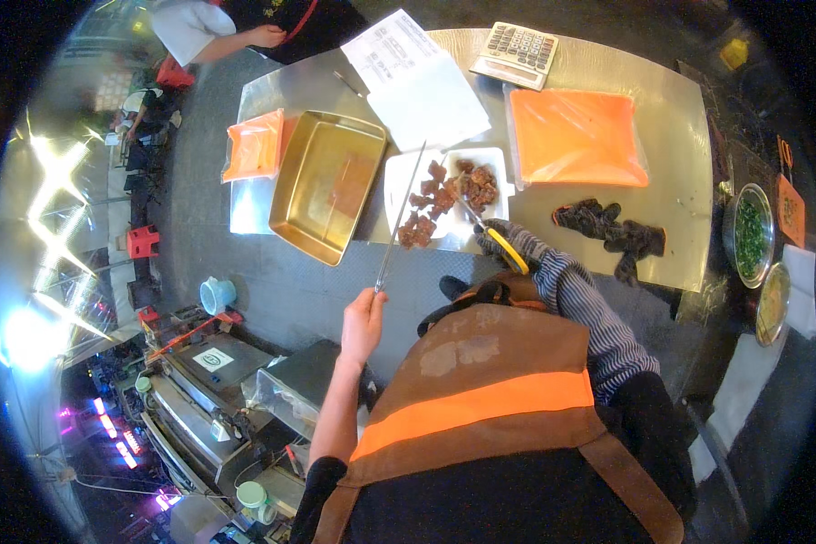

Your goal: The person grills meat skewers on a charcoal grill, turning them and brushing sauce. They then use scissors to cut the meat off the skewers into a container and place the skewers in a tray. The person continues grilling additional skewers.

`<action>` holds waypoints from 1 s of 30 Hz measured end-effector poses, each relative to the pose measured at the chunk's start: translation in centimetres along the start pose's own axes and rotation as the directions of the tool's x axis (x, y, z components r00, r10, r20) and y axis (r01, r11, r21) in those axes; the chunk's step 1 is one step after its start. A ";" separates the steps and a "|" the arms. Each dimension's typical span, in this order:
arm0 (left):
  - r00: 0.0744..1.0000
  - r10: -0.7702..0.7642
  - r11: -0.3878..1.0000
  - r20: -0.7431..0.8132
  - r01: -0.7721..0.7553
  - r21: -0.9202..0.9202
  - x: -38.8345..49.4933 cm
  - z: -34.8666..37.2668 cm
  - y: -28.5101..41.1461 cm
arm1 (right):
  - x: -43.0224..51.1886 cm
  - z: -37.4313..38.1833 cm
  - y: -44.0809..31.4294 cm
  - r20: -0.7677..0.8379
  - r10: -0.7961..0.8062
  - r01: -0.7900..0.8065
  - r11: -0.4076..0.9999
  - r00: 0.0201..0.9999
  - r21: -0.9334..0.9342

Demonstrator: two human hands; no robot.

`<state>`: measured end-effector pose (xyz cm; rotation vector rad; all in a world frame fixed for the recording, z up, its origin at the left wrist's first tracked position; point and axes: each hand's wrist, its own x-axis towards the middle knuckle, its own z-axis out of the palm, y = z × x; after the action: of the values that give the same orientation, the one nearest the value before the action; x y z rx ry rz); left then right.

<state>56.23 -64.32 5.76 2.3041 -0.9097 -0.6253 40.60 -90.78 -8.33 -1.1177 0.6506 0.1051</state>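
Observation:
My bare left hand (362, 326) grips long thin metal skewers (400, 221), tilted up over an open white takeaway box (506, 160). How many skewers there are cannot be made out. Browned meat chunks (418, 231) hang in a row beside them, above the box's left half; whether a skewer runs through them is unclear. My right hand (517, 241), in a striped knit glove and sleeve, holds scissors with a yellow handle (506, 250). The scissor blades reach toward the meat. More cooked meat pieces (479, 187) lie in the box's right half.
A gold metal tray (289, 177) stands on the metal table (673, 136), beside orange bagged packs (574, 136), papers (428, 102), a calculator (520, 51) and dark gloves (612, 228). At right sits a bowl of chopped greens (750, 234). Another person's arm (238, 44) shows top left.

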 end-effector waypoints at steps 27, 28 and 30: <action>0.984 -0.165 0.983 0.069 0.170 -0.072 0.1 0.0 0.4 | 0.8 0.0 2.2 0.217 0.177 -0.269 0.797 0.960 0.541; 0.985 -0.152 0.984 0.078 0.158 -0.081 0.2 0.1 0.5 | 0.6 0.6 2.3 0.053 0.005 -0.024 0.936 0.999 0.352; 0.982 -0.159 0.982 0.100 0.168 -0.081 0.4 0.2 0.5 | 0.6 1.0 2.1 -0.040 0.045 -0.026 0.921 0.998 0.389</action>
<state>56.15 -65.02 5.90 2.3003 -0.7225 -0.8325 40.72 -89.13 -10.06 -0.7255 0.6998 -0.0213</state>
